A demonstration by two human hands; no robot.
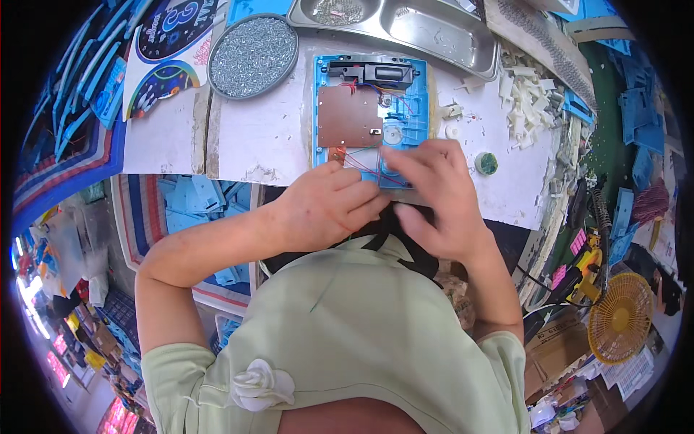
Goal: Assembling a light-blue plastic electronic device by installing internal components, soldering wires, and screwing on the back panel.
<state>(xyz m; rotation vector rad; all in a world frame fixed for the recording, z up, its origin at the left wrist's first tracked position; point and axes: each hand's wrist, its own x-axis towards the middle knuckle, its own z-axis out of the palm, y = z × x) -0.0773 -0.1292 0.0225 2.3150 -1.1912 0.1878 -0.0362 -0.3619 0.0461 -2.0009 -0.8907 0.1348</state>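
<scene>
Nearest the camera I record a pale green shirt (354, 296) with a white flower (262, 385). Beyond it, on the surface (267, 145), lies a blue case (419, 123) holding a brown board (347, 116) and a black module (376, 74). The left hand (325, 202), fingers curled, is at the case's lower edge near thin red wires (365, 165); I cannot tell whether it grips anything. The right hand (441, 195), thumb and forefinger apart, stands half open at the lower right corner, visibly empty.
</scene>
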